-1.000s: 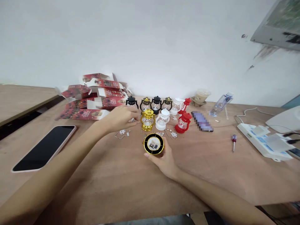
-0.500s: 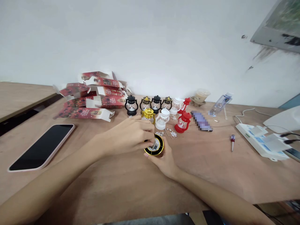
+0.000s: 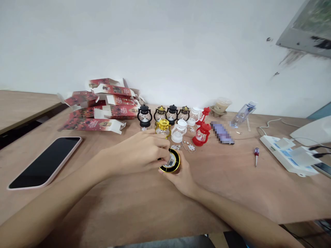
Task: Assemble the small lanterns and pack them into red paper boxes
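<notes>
Gold-rimmed lantern base point(image 3: 174, 161) faces up, gripped by the right hand point(image 3: 183, 177), the left hand point(image 3: 144, 151) curled over its left edge (any pinch hidden).

Beyond the left hand point(image 3: 144, 150) and right hand point(image 3: 183, 175): nine clear-globed plastic lanterns point(image 3: 178, 132); two black, two dark gold-topped, two white, two red, one gold. In the latter: one round black gold-rimmed base point(image 3: 173, 161). To its right: one red-handled metal screwdriver point(image 3: 256, 152).

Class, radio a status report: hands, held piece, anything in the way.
Right hand gripping gold-rimmed black piece. Left hand at its center, partly covering it. Lanterns standing beyond.
</notes>
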A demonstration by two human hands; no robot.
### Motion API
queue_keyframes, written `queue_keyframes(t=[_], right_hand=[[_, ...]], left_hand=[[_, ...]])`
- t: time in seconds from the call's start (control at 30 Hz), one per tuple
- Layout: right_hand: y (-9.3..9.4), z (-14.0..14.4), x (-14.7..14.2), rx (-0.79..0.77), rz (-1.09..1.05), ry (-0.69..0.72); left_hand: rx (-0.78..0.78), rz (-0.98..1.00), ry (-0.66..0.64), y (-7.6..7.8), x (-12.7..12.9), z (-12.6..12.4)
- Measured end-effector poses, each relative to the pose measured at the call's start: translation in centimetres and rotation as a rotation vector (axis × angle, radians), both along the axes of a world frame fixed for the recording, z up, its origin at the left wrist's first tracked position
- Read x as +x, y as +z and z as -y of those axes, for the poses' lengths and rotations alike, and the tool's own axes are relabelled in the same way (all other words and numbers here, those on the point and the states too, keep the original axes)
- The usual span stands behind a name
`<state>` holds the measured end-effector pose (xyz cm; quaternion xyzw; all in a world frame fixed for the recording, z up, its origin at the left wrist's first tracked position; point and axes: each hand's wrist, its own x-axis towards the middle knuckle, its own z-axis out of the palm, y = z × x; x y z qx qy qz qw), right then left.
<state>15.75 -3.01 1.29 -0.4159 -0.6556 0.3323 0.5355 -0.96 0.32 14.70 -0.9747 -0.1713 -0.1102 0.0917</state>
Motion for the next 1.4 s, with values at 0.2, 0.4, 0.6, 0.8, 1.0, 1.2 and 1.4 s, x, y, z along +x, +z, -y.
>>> queue_keyframes(t=[0.2, 0.4, 0.6, 0.8, 1.0, 1.2, 1.4], right_hand=[[-0.1, 0.0, -0.1, -0.007, -0.029, 0.023], [0.0, -0.1, -0.1, -0.016, -0.01, 0.01], [-0.2, 0.0, -0.1, 0.015, -0.01, 0.023], [-0.3, 0.1, -0.1, 0.016, 0.033, 0.004], [-0.6, -0.3, 0.0, -0.08, -0.027, -0.024], [-1.6, -0.9, 0.1, -0.134, -0.155, -0.032], [-1.4, -0.8, 0.1, -0.185, -0.21, 0.016]], left_hand=[[0.105, 0.028, -0.014, 0.1, 0.0, 0.2], [0.077, -0.041, 0.008, -0.5, 0.2, 0.2], [-0.339, 0.054, 0.133, -0.6, 0.3, -0.1], [-1.094, 0.22, 0.298, -1.9, 0.2, -2.2], [-1.557, 0.417, 0.297, -4.1, 1.7, -3.5], [-1.317, 0.534, 0.323, -3.1, 0.1, -5.1], [-0.712, 0.162, 0.504, 0.2, -5.1, -6.7]])
